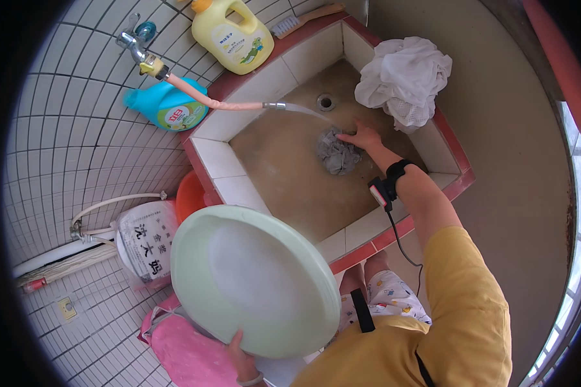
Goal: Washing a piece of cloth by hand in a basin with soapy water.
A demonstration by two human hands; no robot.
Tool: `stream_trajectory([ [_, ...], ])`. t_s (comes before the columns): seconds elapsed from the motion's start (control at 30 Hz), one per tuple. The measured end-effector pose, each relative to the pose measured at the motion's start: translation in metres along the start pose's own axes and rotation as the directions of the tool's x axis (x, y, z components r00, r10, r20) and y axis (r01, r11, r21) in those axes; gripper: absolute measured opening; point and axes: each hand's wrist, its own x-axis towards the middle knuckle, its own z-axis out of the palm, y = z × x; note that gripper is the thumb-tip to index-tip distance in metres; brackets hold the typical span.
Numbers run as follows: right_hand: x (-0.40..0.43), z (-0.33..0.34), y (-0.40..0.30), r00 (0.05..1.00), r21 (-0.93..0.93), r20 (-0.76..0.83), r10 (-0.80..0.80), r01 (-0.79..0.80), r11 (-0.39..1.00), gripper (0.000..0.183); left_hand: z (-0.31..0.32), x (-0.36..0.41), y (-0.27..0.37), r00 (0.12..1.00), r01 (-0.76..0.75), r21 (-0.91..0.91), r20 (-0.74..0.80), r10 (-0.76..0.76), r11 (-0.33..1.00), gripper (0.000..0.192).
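My left hand point(241, 355) grips the near rim of a large pale green plastic basin point(319, 295), its thumb over the edge. The basin holds whitish, cloudy liquid and is beside the tiled sink. Inside the sink, my right hand point(365, 137) is at a crumpled wet grey cloth point(338, 157) on the brown floor, thumb touching its upper edge and fingers spread. Whether the fingers grip it cannot be told. Water runs from a pink hose point(232, 105) near the cloth. A bundle of white cloth point(404, 75) hangs over the sink's right rim.
The sink's red-tiled rim point(290, 39) bears a yellow detergent bottle point(232, 38), a blue detergent bottle point(172, 106) and a scrubbing brush point(300, 22). A metal tap point(138, 46) feeds the hose. An orange bucket point(189, 196), a plastic-wrapped container point(145, 242) and pink fabric point(189, 348) are at left.
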Motion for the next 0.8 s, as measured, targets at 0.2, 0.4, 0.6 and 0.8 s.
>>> stream_trajectory([
  [0.2, 0.032, 0.021, -0.018, 0.951, 0.287, -0.038, -0.305, 0.303, 0.909, 0.045, 0.011, -0.012, 0.010, 0.987, 0.073, -0.005, -0.145, -0.073, 0.997, 0.041],
  [0.4, -0.005, -0.049, -0.071, 0.936, 0.301, -0.172, -0.307, 0.346, 0.889, 0.039, -0.002, -0.005, 0.001, 0.989, -0.048, -0.033, -0.138, 0.043, 0.998, 0.043],
  [0.6, 0.012, -0.027, -0.036, 0.985, 0.239, 0.085, -0.150, 0.126, 0.963, 0.044, -0.004, 0.002, -0.002, 0.982, -0.015, -0.046, -0.188, 0.006, 0.999, 0.047],
  [0.8, -0.003, 0.057, -0.044, 0.892, -0.183, -0.355, -0.282, 0.229, 0.956, 0.051, 0.002, -0.006, 0.008, 0.980, 0.059, -0.033, -0.186, -0.064, 0.998, 0.052],
])
